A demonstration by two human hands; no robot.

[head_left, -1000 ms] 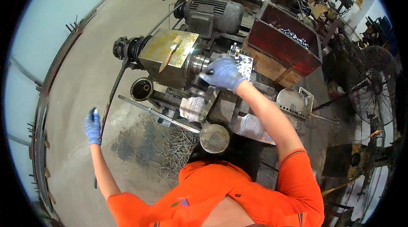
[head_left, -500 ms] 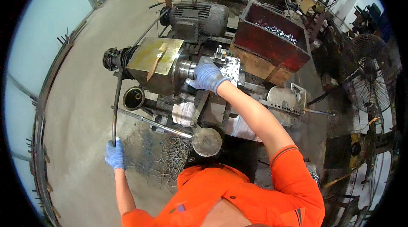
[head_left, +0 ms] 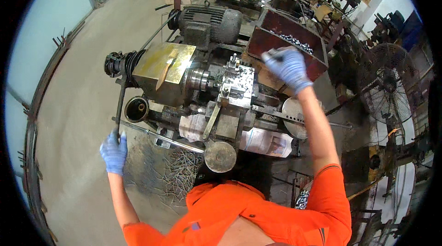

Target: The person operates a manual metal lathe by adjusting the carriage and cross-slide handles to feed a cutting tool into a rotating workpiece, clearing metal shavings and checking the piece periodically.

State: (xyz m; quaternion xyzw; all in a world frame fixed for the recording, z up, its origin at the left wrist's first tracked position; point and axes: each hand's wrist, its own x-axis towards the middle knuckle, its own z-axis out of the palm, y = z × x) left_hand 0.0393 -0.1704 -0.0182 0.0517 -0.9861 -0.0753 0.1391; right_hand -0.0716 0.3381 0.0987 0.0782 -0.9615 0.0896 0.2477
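My left hand (head_left: 114, 153), in a blue knit glove, is closed round the lower end of a long dark lever (head_left: 120, 108) that comes down from the left end of a small lathe's headstock (head_left: 159, 90). My right hand (head_left: 290, 67), gloved alike and smeared by motion, is raised in front of the dark red box (head_left: 287, 52). Its fingers are curled, with something small and dark at their tips that I cannot make out. The chuck (head_left: 199, 79) and the chip-covered tool block (head_left: 238, 85) lie uncovered between my hands.
A wooden-handled brush (head_left: 165, 72) rests on the yellowish plate (head_left: 185, 55). Behind stands a motor (head_left: 209, 23). Shiny metal pieces (head_left: 296, 42) lie in the box. A fan (head_left: 389, 82) stands at right. Thin rods (head_left: 180, 172) litter the floor, and a round disc (head_left: 220, 156) sits nearest me.
My right hand has left the chuck and moved right to the red box, uncovering the tool block. My left hand keeps hold of the lever; the view has shifted slightly.
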